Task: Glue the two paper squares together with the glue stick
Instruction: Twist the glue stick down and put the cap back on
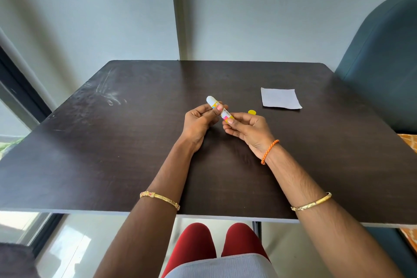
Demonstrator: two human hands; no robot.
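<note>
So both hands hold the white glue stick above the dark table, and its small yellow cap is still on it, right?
Not quite. The head view shows both hands, left hand and right hand, holding the white glue stick above the dark table, but the small yellow cap is off, lying on the table.

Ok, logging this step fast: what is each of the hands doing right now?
Left hand: closed, holding the upper part of the glue stick.
Right hand: closed, pinching the stick's lower end.
</note>
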